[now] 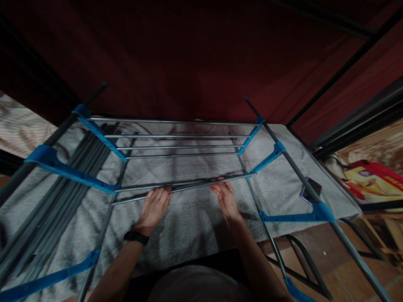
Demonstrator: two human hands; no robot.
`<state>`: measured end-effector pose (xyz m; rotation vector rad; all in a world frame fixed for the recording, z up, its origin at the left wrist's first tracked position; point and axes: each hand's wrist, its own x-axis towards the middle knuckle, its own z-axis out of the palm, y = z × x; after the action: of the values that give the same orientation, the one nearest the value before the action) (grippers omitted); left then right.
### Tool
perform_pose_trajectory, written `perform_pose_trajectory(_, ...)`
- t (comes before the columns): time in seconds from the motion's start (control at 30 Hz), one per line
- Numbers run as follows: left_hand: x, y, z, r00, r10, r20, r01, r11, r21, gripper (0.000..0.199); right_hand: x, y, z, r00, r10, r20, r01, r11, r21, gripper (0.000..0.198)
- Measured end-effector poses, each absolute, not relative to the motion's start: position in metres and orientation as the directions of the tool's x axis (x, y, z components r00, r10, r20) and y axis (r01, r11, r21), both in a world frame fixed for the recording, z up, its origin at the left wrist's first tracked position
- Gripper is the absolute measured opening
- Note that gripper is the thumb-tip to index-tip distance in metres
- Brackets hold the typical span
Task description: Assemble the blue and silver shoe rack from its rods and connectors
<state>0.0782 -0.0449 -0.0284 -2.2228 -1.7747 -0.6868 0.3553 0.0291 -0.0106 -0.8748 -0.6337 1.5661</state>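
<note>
Rod fitting appears in hand. The near rod (185, 188), between left bracket (78, 176) and right bracket (266, 161), is pinched by the left hand (155, 205) and touched by the right hand (226, 198), its closure unclear. Left-end alignment is probably called for.

A dark red wall (189, 63), whether solid or fabric hard to tell, fills the upper part, crossed at right by a black bar (343, 69). Below it, a pale grey cloth (195, 226) covers a broad flat top. Striped fabric (22, 121) lies at far left. At lower right, a curved dark frame (310, 256) stands over a brownish floor (352, 279). The light is dim, with soft shadows across the cloth.
</note>
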Motion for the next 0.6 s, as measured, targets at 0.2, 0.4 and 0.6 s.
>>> perform_pose_trajectory(0.2,0.079,-0.046,-0.025,0.160,0.867,0.473,0.965,-0.238,0.111,0.028,0.353,0.029,-0.004,-0.056,0.984,-0.170,-0.564,-0.172,-0.808,0.024)
perform_pose_trajectory(0.4,0.078,-0.045,-0.026,0.134,0.878,0.459,0.971,-0.209,0.116,0.029,0.351,0.029,0.001,-0.064,0.982,-0.178,-0.565,-0.183,-0.804,0.027)
perform_pose_trajectory(0.6,0.078,-0.045,-0.026,0.112,0.877,0.467,0.975,-0.189,0.120,0.029,0.349,0.029,0.003,-0.061,0.983,-0.175,-0.558,-0.178,-0.810,0.029)
